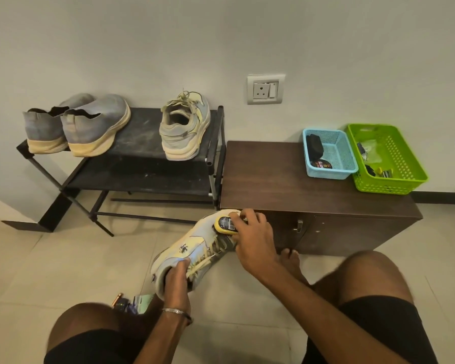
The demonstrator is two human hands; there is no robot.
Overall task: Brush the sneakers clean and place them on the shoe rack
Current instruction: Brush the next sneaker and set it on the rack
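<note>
Tiled floor [63, 271]: left hand [176, 282] grips sneaker [192, 253] heel at six o'clock; right hand [252, 240] clasps yellow brush [225, 224] on its toe.

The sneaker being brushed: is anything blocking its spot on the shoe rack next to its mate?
Nothing visible blocks it. The sneaker, held by the left hand, has a bare stretch of the shoe rack's top shelf waiting between the grey pair and its mate.

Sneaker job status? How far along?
Done: three sneakers sit on the shoe rack, including the matching sneaker. In hand: left hand holds the last sneaker; right hand presses the brush on its toe. Left: rack it.
</note>
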